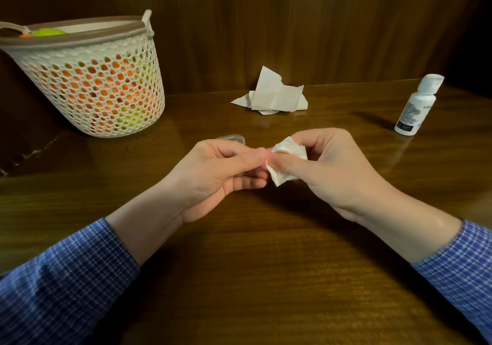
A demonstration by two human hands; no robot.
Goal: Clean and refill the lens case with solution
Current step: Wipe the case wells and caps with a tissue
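My left hand [221,169] pinches a small pink piece of the lens case [267,151], almost wholly hidden between the fingers. My right hand [330,166] holds a crumpled white tissue [287,162] pressed against that piece, thumb and fingers curled round it. A clear plastic part of the case [231,139] lies on the table just behind my left hand. The white solution bottle [416,105] stands at the right with its flip cap open.
A white perforated basket [93,78] with orange and green contents stands at the back left. Creased white tissue [274,94] lies at the back centre against the wooden wall. The brown wooden table [253,265] stretches toward me.
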